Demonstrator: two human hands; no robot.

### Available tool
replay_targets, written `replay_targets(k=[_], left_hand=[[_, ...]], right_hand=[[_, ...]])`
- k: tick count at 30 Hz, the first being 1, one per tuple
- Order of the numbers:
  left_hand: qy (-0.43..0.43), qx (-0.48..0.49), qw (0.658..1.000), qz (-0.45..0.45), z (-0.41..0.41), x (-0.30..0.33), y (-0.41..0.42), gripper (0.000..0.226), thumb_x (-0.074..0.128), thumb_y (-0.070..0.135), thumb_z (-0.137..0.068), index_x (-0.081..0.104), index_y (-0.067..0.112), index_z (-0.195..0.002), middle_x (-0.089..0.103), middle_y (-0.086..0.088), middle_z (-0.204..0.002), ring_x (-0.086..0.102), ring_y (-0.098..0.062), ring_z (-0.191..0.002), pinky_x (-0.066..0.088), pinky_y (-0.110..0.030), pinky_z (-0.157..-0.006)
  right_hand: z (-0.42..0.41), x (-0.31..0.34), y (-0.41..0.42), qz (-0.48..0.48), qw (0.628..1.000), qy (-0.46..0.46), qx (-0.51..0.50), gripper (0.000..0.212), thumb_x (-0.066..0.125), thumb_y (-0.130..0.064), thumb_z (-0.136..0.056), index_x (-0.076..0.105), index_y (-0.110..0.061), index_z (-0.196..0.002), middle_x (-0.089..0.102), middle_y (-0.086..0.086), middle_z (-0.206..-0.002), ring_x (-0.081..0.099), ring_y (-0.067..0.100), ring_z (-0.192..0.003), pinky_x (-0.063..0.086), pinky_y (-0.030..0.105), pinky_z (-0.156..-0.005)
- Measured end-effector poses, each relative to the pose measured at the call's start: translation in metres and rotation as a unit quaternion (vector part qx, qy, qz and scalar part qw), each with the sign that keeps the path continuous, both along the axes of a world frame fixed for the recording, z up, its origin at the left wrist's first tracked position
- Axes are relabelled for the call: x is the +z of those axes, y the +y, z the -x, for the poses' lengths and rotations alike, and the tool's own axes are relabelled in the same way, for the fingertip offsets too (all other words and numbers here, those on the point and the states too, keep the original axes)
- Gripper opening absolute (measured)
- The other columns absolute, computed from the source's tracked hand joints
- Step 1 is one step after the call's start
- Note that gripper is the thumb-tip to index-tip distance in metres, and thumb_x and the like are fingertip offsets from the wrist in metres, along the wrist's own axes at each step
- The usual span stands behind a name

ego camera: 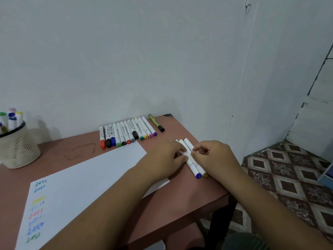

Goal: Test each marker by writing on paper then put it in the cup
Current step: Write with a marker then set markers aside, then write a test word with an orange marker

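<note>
Reddish table (180, 195) against pale wall; both hands, left hand (163, 159) and right hand (212, 157), pinch white markers (193, 163) right of paper (86, 177); cup (18, 148) far left.

A reddish-brown table (180, 199) stood pushed into the corner of the room, its back edge against a plain pale grey-white wall (126, 51). Its top was scuffed, with a faint darker stain toward the left, and its far right corner (167, 115) was chipped dark. A dark table leg (221, 222) dropped from the near right corner. To the right of the table a second pale wall (279, 69) met the first, with a thin line running down it and flaking paint near the top. Below and right of the table lay a tiled floor (288, 177) patterned in brown and cream diamonds. Beyond the floor, at the far right, white boards (313, 123) leaned. The light was soft and even.
</note>
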State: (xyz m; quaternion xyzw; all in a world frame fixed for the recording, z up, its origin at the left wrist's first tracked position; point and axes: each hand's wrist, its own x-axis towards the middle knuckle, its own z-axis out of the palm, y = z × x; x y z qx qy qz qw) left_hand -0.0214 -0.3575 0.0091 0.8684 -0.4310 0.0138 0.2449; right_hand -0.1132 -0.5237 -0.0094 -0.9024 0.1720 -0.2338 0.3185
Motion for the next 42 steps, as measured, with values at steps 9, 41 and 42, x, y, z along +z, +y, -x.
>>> replay_targets(k=[9, 41, 42], left_hand=[[0.011, -0.012, 1.0, -0.001, -0.005, -0.002, 0.009, 0.028, 0.062, 0.037, -0.098, 0.067, 0.026, -0.123, 0.063, 0.011, -0.111, 0.06, -0.005, -0.096, 0.053, -0.03, -0.09], [-0.039, 0.284, 0.957, 0.042, -0.062, 0.008, 0.295, 0.016, 0.072, 0.03, -0.091, 0.071, 0.018, -0.08, 0.063, 0.007, -0.074, 0.057, -0.008, -0.07, 0.048, -0.034, -0.067], [-0.034, 0.285, 0.957, 0.05, -0.062, 0.008, 0.297, 0.018, 0.073, 0.028, -0.091, 0.067, 0.025, -0.074, 0.061, 0.009, -0.071, 0.055, -0.006, -0.067, 0.046, -0.03, -0.064]], right_hand=[[0.002, 0.006, 0.002, -0.006, 1.0, 0.01, -0.013, 0.008, 0.071, -0.029, -0.089, 0.077, -0.028, -0.093, 0.07, -0.008, -0.087, 0.063, 0.006, -0.084, 0.051, 0.024, -0.072], [-0.237, 0.035, 0.244, 0.234, 0.96, 0.106, 0.108, 0.023, 0.058, -0.012, -0.089, 0.047, -0.02, -0.07, 0.056, 0.001, -0.081, 0.056, 0.029, -0.079, 0.031, 0.026, -0.052], [-0.238, 0.035, 0.248, 0.234, 0.961, 0.102, 0.11, 0.029, 0.057, -0.017, -0.093, 0.044, -0.02, -0.068, 0.054, 0.0, -0.078, 0.055, 0.029, -0.077, 0.03, 0.027, -0.052]])
